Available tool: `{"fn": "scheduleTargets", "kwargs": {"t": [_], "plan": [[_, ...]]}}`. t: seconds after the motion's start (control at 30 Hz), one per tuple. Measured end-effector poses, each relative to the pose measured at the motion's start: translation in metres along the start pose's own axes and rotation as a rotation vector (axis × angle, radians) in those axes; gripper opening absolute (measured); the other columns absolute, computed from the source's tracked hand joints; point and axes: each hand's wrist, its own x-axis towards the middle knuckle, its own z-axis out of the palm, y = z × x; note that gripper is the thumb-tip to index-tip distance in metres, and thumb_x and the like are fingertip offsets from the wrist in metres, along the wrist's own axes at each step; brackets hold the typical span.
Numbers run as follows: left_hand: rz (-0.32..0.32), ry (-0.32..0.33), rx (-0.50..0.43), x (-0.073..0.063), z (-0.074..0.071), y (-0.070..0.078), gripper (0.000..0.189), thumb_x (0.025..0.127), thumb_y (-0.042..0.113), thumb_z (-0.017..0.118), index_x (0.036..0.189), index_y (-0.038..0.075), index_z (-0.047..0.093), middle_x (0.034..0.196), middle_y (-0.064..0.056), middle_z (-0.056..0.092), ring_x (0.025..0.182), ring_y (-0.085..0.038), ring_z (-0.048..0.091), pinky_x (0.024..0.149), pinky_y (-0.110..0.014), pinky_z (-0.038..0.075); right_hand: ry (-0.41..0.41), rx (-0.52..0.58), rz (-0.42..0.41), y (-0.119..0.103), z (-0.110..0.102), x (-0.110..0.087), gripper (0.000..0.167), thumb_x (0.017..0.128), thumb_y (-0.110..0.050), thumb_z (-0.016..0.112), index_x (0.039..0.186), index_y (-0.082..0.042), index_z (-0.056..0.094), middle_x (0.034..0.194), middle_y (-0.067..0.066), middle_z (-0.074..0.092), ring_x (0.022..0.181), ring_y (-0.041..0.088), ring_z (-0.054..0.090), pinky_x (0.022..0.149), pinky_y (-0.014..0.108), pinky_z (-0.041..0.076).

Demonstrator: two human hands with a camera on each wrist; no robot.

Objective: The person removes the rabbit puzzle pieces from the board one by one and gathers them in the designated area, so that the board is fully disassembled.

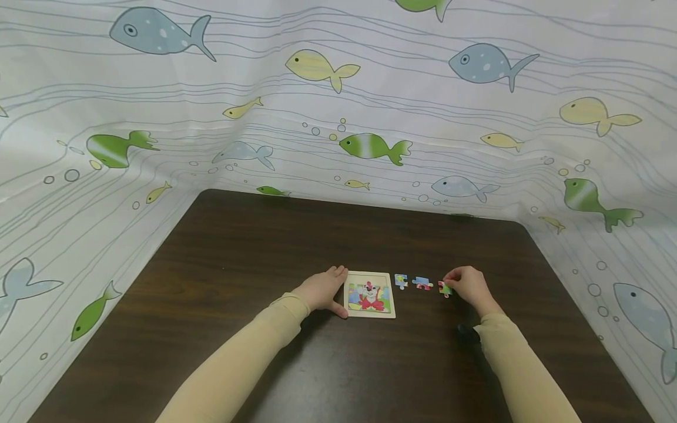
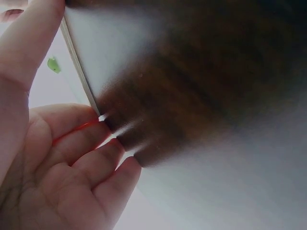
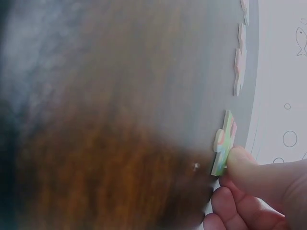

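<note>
A jigsaw tray [image 1: 392, 299] with a pale wooden border lies flat on the table, its lower part filled with a picture of a red and white animal. Along the tray's left edge, my left hand [image 1: 323, 289] rests with thumb and fingers spread apart. In the left wrist view, the left fingertips [image 2: 130, 165] meet the dark tabletop beside the tray's edge [image 2: 79, 72]. To the right, my right hand [image 1: 472, 288] pinches a green puzzle piece [image 3: 223, 151] by thumb and fingers, close to the tabletop. Two loose pieces, one blue and yellow [image 1: 401, 281], one blue and pink [image 1: 422, 283], lie between tray and right hand.
The dark wooden table [image 1: 254, 247] extends around the tray on all sides. A white sheet [image 1: 296, 135] printed with fish hangs behind it and along both sides. Something black [image 1: 468, 333] sits at the right wrist beside the sleeve.
</note>
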Motion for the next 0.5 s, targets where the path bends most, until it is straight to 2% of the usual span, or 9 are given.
{"fn": "scheduleTargets", "kwargs": {"t": [0.5], "plan": [[0.007,0.007,-0.005,-0.0023,-0.0021,0.0005,0.104,0.07,0.051,0.077,0.147,-0.002,0.031,0.154,-0.015,0.028,0.142,-0.028,0.026,0.112,-0.037,0.03,0.018,-0.005,0.03,-0.0012,0.0041,-0.0008,0.012,0.089,-0.01,0.064,0.087,0.001,0.07,0.083,0.013,0.066,0.074,0.024,0.055,0.069,0.04,0.047]]}}
